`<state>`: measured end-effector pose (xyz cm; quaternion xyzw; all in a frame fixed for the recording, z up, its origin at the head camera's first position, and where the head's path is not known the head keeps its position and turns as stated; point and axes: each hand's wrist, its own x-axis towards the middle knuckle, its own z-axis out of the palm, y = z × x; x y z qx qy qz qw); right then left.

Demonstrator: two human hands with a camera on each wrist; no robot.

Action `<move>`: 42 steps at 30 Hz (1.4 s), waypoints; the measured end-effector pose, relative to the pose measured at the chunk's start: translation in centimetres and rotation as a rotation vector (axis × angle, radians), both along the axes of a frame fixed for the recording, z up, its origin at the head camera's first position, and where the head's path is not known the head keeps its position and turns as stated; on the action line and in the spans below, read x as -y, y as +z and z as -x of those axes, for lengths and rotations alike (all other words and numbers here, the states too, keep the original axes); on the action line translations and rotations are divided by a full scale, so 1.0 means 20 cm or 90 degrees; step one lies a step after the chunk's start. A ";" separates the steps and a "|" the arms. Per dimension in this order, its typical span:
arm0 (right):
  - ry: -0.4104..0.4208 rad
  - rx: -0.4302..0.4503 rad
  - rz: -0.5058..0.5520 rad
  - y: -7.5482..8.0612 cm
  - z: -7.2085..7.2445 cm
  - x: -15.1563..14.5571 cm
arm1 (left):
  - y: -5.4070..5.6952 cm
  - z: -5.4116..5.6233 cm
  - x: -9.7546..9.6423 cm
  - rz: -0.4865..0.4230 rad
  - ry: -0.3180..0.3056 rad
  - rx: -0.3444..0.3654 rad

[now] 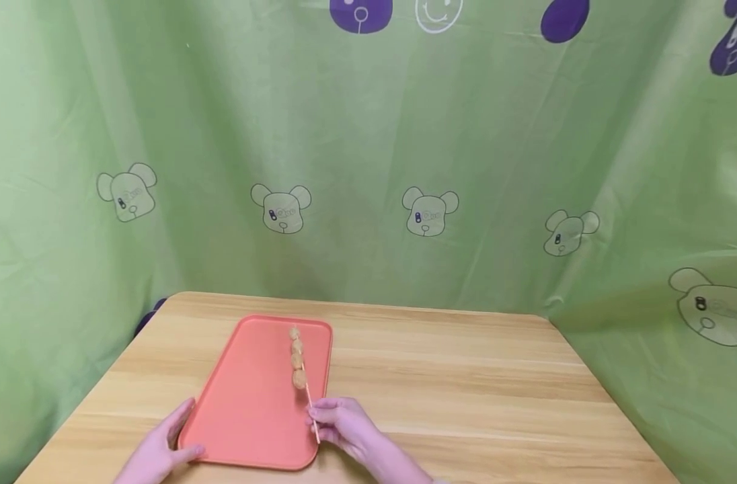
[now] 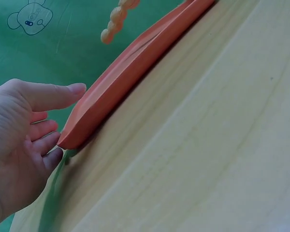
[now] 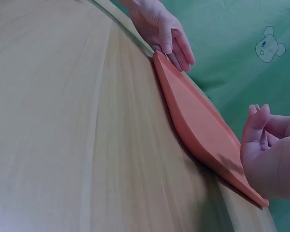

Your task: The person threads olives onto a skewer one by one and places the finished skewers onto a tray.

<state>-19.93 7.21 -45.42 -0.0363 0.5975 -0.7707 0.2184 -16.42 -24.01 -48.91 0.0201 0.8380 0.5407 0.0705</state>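
Note:
A wooden skewer threaded with several round tan balls (image 1: pixel 298 380) is over the right side of a pink-red rectangular tray (image 1: pixel 247 403). My right hand (image 1: pixel 349 425) pinches the skewer's bare lower end between thumb and fingers, beside the tray's right edge. In the right wrist view, only the stick's tip pokes past the pinching fingertips (image 3: pixel 265 108). The balls (image 2: pixel 117 15) appear above the tray in the left wrist view. At the tray's near left corner, my left hand (image 1: pixel 159 447) rests with thumb and fingers spread around the corner, fingers loosely extended.
The tray lies on the left part of a light wood-grain table (image 1: pixel 465 390). Behind and along the sides hangs a green curtain (image 1: pixel 356 134) printed with bear heads. The table's far edge runs close to the curtain.

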 end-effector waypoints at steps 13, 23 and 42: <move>-0.082 0.016 -0.009 -0.07 0.01 0.28 | 0.00 0.00 -0.02 -0.006 0.014 0.029; -0.114 0.017 -0.004 -0.11 -0.01 0.41 | -0.01 0.01 -0.02 0.009 0.008 0.021; -0.123 -0.020 -0.171 -0.11 -0.02 0.49 | -0.02 -0.01 -0.01 0.005 0.007 0.014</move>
